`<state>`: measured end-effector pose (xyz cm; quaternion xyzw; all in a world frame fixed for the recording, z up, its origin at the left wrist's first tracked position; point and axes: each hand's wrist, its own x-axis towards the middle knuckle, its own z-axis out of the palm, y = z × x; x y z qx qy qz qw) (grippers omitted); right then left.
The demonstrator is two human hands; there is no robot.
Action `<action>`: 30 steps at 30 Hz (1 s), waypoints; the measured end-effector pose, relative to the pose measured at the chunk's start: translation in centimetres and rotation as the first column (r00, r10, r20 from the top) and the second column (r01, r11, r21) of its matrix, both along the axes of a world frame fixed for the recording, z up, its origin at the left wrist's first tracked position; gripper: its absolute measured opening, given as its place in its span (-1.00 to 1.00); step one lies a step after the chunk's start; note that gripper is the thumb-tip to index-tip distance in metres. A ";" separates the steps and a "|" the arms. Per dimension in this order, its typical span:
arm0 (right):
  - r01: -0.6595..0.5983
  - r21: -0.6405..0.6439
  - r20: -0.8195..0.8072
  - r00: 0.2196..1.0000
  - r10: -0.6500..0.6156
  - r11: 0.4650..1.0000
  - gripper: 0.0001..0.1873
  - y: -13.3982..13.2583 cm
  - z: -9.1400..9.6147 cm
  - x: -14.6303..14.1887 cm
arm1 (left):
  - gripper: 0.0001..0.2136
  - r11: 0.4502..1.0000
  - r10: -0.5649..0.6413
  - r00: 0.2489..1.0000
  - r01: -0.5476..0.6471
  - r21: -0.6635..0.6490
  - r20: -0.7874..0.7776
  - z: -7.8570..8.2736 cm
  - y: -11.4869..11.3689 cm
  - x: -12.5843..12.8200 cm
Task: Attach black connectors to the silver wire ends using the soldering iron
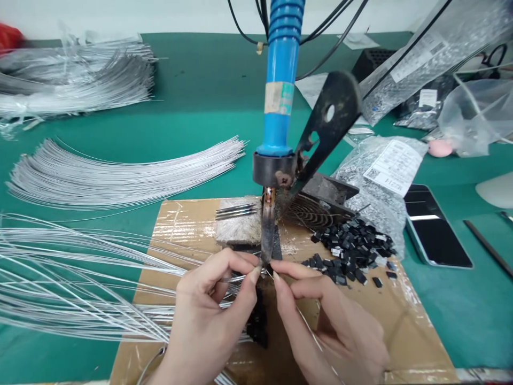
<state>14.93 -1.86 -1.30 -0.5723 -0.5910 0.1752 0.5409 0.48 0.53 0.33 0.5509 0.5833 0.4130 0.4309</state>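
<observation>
A soldering iron (280, 69) with a blue handle hangs tip down in a black clamp, and its dark tip (267, 243) ends right at my fingertips. My left hand (218, 305) is closed in a pinch just left of the tip; what sits between its finger and thumb is too small and covered to name. On the other side my right hand (320, 315) pinches a thin silvery wire (306, 321), which trails down across the fingers toward the bottom edge. Both hands' fingertips nearly meet under the tip. Black small pieces (258, 321) lie beneath, partly hidden by my left hand.
Loose white wires (80, 289) spread at the left, with a wire bundle (128, 174) behind. A pile of small black parts (355, 246) lies right on the cardboard (401, 321). A phone (438, 227), plastic bags (385, 166) and a metal stand arm (331, 123) occupy the right.
</observation>
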 end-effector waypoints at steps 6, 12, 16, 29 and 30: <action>0.013 -0.004 -0.004 1.000 -0.013 1.000 -0.76 0.0 -0.1 -0.1 | -0.86 0.999 0.030 0.999 -0.029 0.013 -0.039 0.0 -0.1 0.1; 0.002 0.010 -0.005 1.000 -0.001 1.000 -0.77 0.1 -0.2 0.0 | -0.86 1.000 -0.009 0.998 0.008 -0.020 -0.060 0.1 0.0 -0.1; 0.014 0.006 -0.006 1.000 -0.014 1.000 -0.78 0.2 -0.1 -0.1 | -0.85 0.998 0.048 0.998 -0.050 -0.048 -0.034 0.3 -0.3 0.1; 0.006 0.012 0.023 1.000 -0.006 1.000 -0.78 0.0 0.0 -0.1 | -0.86 0.997 0.073 0.997 -0.073 -0.036 -0.008 0.3 -0.2 0.4; 0.008 0.012 0.023 1.000 -0.008 1.000 -0.78 0.1 0.0 -0.1 | -0.87 0.998 0.064 0.998 -0.065 -0.024 -0.020 0.2 -0.3 0.3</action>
